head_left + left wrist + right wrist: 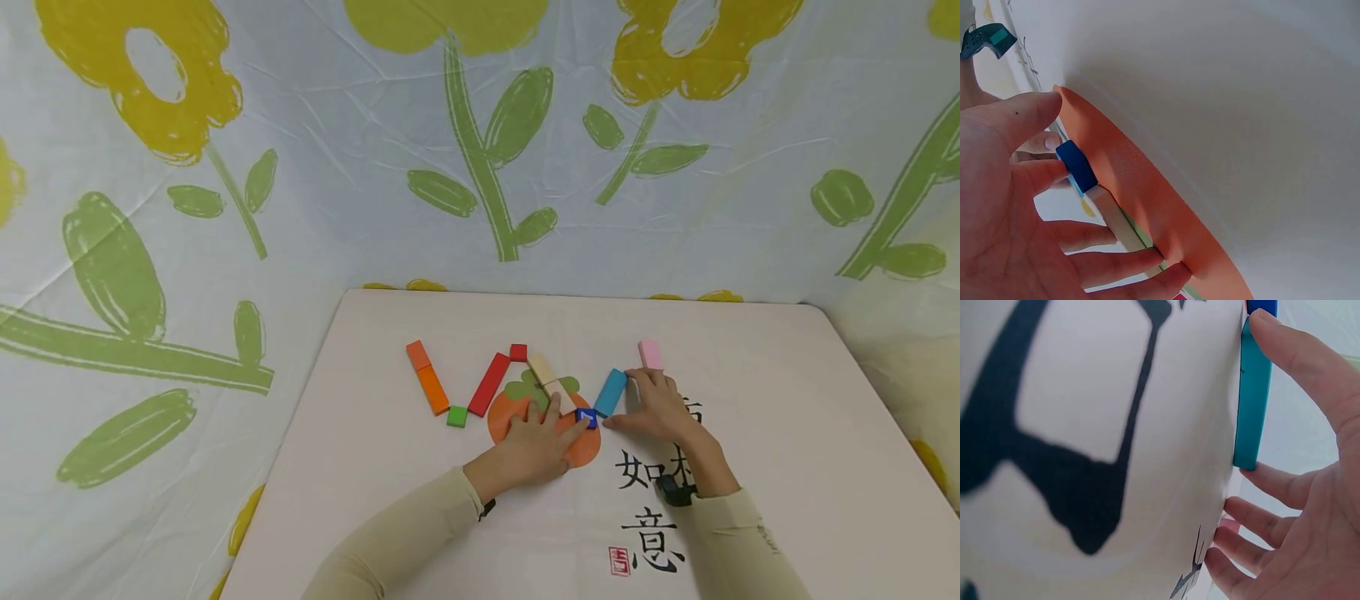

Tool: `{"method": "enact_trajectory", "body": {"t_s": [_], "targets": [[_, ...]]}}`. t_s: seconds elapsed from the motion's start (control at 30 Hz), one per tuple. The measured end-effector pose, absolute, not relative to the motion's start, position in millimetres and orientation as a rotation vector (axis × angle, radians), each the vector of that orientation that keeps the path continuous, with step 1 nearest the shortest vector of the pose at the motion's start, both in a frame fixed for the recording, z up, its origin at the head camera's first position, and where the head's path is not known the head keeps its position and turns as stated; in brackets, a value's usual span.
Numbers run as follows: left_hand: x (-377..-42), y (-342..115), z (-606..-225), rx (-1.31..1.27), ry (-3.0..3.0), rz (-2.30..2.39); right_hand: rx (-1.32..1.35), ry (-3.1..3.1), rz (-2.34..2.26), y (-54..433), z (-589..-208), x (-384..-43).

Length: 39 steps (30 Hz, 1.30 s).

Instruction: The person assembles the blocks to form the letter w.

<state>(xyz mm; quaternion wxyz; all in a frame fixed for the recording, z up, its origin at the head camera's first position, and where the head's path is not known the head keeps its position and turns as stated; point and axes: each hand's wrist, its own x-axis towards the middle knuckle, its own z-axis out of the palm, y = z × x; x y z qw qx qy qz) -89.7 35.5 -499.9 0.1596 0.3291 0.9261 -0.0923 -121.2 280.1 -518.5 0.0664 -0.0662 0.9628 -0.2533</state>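
A light blue rectangular block (611, 393) lies slanted on the table, with the thumb and index finger of my right hand (662, 408) at its two ends; the right wrist view shows this grip along the block (1254, 397). At its lower end sits a dark blue cube (587, 419). My left hand (534, 450) has its fingers spread, one fingertip against the dark blue cube (1077, 166) and others along the lower pale beige block (560, 397). Above that, a cream block (540, 367) continues the slanted line up to a red cube (518, 352).
Leftward, the zigzag row goes on with a red block (489, 385), a green cube (457, 417) and two orange blocks (433, 390). A pink block (651, 354) lies beyond my right hand. The pale tabletop (360, 500) bears a printed orange fruit and black characters; a flowered cloth (315, 167) hangs behind.
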Motion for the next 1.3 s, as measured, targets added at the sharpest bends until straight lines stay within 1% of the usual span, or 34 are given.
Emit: {"method": "enact_trajectory", "body": {"t_s": [0.67,0.93,1.3], "targets": [[-89,37,-502,0.927,2.651,-0.314,-0.206,2.888,-0.759,280,-519,-119],[-88,36,-499,0.936,2.648,-0.296,-0.184,2.841,-0.863,284,-514,-116],[-88,36,-498,0.942,2.655,-0.293,-0.252,2.869,-0.970,299,-503,-118]]}}
